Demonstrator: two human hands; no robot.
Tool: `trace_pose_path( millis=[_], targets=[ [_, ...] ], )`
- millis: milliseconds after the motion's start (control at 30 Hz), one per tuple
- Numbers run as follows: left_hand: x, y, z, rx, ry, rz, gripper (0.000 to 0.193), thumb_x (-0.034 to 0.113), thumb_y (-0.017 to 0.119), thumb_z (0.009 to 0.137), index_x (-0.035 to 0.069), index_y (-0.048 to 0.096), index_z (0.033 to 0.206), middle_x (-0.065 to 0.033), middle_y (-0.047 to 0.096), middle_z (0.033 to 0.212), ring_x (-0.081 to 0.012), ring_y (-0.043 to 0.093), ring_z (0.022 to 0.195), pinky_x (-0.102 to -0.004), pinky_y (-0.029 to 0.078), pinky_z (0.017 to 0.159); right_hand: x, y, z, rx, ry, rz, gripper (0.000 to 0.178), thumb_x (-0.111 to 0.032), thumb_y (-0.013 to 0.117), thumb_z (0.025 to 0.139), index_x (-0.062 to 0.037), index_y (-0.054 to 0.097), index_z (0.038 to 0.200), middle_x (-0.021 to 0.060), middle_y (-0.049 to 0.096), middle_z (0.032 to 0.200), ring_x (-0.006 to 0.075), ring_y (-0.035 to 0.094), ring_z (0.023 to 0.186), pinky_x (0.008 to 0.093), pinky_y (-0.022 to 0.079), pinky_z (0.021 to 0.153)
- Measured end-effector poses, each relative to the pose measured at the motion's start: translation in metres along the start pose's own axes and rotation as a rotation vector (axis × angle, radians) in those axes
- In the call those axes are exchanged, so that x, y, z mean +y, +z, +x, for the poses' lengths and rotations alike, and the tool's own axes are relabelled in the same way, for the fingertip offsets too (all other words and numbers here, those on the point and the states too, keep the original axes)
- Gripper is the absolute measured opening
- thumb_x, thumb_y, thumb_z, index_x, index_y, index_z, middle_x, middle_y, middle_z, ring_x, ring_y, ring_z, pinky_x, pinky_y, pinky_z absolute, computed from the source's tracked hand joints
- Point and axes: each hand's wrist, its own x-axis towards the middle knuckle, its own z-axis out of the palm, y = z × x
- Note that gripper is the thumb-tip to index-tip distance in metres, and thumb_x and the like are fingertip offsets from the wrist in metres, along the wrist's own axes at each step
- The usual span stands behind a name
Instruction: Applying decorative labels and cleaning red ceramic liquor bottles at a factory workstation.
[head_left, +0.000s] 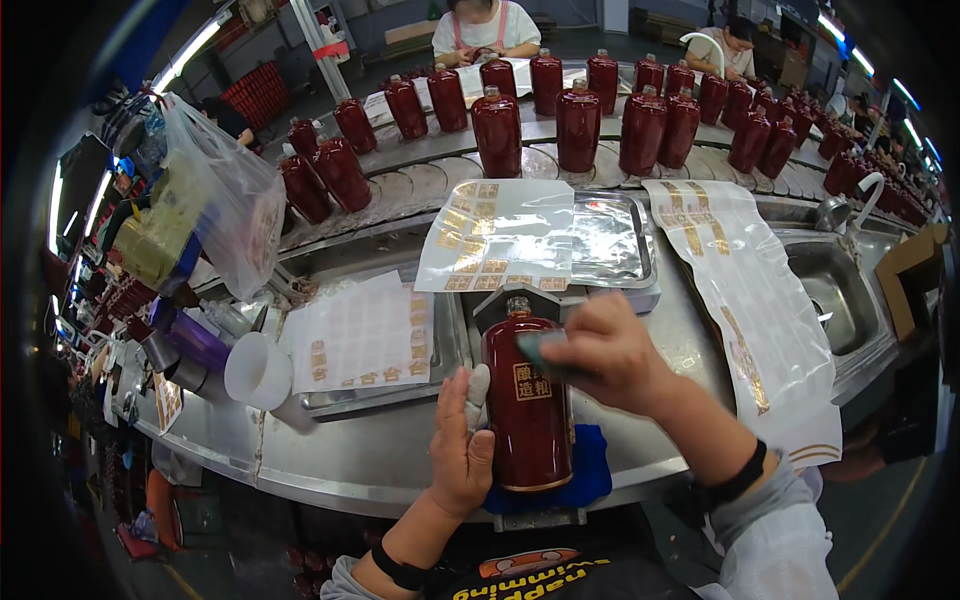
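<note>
Head view: a dark red bottle lies between the person's two hands, base on a blue cloth, neck pointing away. The left hand is at its left side, fingers extended and together, not wrapped around it; contact is hard to confirm. The right hand is curled around a green pad, which lies over the upper right of the bottle, above the gold label; the pad is blurred, pressure unclear. Label sheets lie beyond the bottle.
</note>
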Motion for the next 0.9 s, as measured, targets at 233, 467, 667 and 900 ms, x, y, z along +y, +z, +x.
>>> trace_pose_path(
  millis=[233, 467, 667, 900],
  targets=[
    [-0.006, 0.004, -0.003, 0.000, -0.056, -0.148, 0.068, 0.042, 0.045, 0.104, -0.008, 0.033, 0.148, -0.0283, 0.042, 0.149, -0.0446, 0.036, 0.141, -0.0450, 0.028, 0.117, -0.059, -0.013, -0.017, -0.345, 0.031, 0.099, 0.018, -0.014, 0.074, 0.074, -0.0115, 0.065, 0.090, 0.0022, 0.056, 0.082, 0.0218, 0.058, 0.075, 0.0403, 0.039, 0.075],
    [0.014, -0.010, 0.012, 0.045, 0.395, 0.221, 0.060, 0.047, 0.045, 0.102, -0.002, 0.052, 0.137, -0.0205, 0.052, 0.140, -0.0344, 0.045, 0.132, -0.0535, 0.021, 0.118, -0.011, 0.005, 0.043, 0.018, 0.212, -0.171, 0.018, -0.015, 0.076, 0.079, -0.0029, 0.063, 0.085, 0.0115, 0.061, 0.077, 0.0314, 0.061, 0.069, 0.0398, 0.046, 0.062],
    [0.013, -0.020, 0.077, -0.125, 0.481, 0.339, 0.047, 0.039, 0.050, 0.102, 0.005, 0.059, 0.132, -0.0093, 0.067, 0.123, -0.0319, 0.048, 0.129, -0.0498, 0.022, 0.117, -0.018, -0.008, 0.003, 0.106, 0.515, 0.084, 0.018, -0.014, 0.074, 0.086, 0.0002, 0.066, 0.095, 0.0093, 0.063, 0.077, 0.0195, 0.059, 0.067, 0.0314, 0.046, 0.062],
    [-0.004, 0.001, 0.115, -0.243, -0.634, -0.753, 0.053, 0.045, 0.046, 0.105, -0.003, 0.062, 0.120, -0.0100, 0.068, 0.112, -0.0183, 0.064, 0.103, -0.0324, 0.051, 0.092, 0.068, -0.051, 0.009, 0.094, 0.523, 0.044, 0.032, 0.007, 0.048, 0.093, 0.0011, 0.062, 0.121, 0.0157, 0.061, 0.131, 0.0206, 0.064, 0.104, 0.0318, 0.051, 0.090]
  ],
)
